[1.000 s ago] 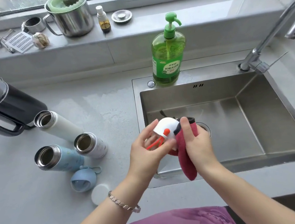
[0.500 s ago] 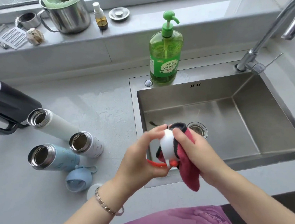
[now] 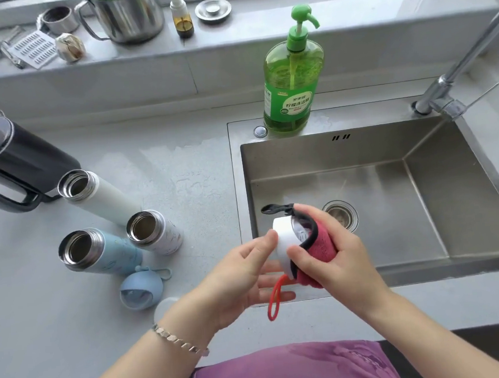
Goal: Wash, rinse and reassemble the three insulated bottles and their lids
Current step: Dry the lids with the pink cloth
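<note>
Fingers (image 3: 273,281) of left hand (image 3: 238,280) pinch white lid (image 3: 282,237), right hand (image 3: 339,259) grips red cloth (image 3: 322,242), near soap bottle (image 3: 292,94) labelled 柠檬洗洁精.

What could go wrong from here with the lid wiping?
1. The left hand holds the white lid only by its fingers while the right hand rubs it with the red cloth; it could slip into the sink.
2. The left wrist passes over a small white cap beside the blue lid, near the front of the counter; drawing the arm back might sweep them off.
</note>
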### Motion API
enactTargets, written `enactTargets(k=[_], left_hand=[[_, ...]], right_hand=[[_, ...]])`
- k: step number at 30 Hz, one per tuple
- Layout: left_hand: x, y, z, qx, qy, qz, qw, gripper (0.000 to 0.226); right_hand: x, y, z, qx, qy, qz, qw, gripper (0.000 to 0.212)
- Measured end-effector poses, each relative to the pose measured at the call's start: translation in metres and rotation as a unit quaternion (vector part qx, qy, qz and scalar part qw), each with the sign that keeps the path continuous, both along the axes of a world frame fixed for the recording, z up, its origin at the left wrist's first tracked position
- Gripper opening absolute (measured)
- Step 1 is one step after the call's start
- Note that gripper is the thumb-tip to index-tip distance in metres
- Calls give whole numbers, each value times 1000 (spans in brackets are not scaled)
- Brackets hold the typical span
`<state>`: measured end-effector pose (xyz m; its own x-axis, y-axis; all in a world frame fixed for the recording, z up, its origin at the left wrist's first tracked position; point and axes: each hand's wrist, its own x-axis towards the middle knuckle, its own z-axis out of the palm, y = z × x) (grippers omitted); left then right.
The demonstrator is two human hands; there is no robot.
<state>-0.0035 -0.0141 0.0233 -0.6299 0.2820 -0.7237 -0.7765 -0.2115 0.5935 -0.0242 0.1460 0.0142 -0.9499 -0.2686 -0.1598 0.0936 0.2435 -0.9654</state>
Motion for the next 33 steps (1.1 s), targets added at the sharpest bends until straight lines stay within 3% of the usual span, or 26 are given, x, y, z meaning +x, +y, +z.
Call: enactTargets(k=[5,10,13,16,18,21,23,26,28,33], left_hand=[[0,-4,1,78,-63,17,995,54],[-2,0,7,68,-70,29,995,59],[-4,4,12,39,-47,48,997,59],[-1,9,11,21,-2,59,998,59],[3,13,11,-7,44,67,997,55],[8,15,7,-115,130,54,983,48],[8,15,4,-167,168,38,971,46],[7,16,0,-192,175,32,965,42],[9,15,-3,-200,214,12,956,45],[19,13,-16,-208,321,-20,924,58]], right_hand=[[0,7,-1,56,78,73,993,50],[2,9,-4,179,237,127,946,68],[-5,8,4,205,266,129,933,64],[-15,8,13,136,225,135,955,41],[-22,6,17,83,145,106,980,27],[-31,1,20,60,-58,59,995,38],[-29,-2,21,79,-139,40,986,36],[-8,-9,21,224,-22,68,972,30],[-1,-13,26,239,25,59,969,27],[-30,-9,24,218,-98,113,964,32]])
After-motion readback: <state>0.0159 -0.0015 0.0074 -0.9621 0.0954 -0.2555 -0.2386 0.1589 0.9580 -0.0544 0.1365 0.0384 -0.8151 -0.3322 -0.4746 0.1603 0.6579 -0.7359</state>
